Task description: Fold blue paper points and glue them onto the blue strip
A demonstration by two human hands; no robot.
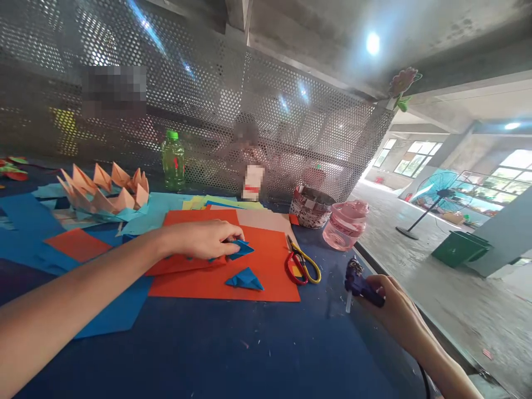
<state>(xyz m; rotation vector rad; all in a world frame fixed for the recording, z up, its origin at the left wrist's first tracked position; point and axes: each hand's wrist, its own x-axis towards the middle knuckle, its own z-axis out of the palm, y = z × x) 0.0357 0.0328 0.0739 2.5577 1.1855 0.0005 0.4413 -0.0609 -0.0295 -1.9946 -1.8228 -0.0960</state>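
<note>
The left hand [199,239] pinches a small folded blue paper piece [241,249], fingers clamped together on it, just above a sheet of orange card [266,282]; a close, steady pinch suits so small a fold. The right hand [394,310] grips a purple hot glue gun [359,282], fingers curled round it, a white glue stick [348,302] showing. No writing is readable.

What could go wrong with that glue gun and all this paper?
If the glue gun in the right hand is hot, it might drip onto the orange paper or burn a finger. Its cord trails down and might snag. The pink bottle stands near the table edge and might get knocked off.
</note>
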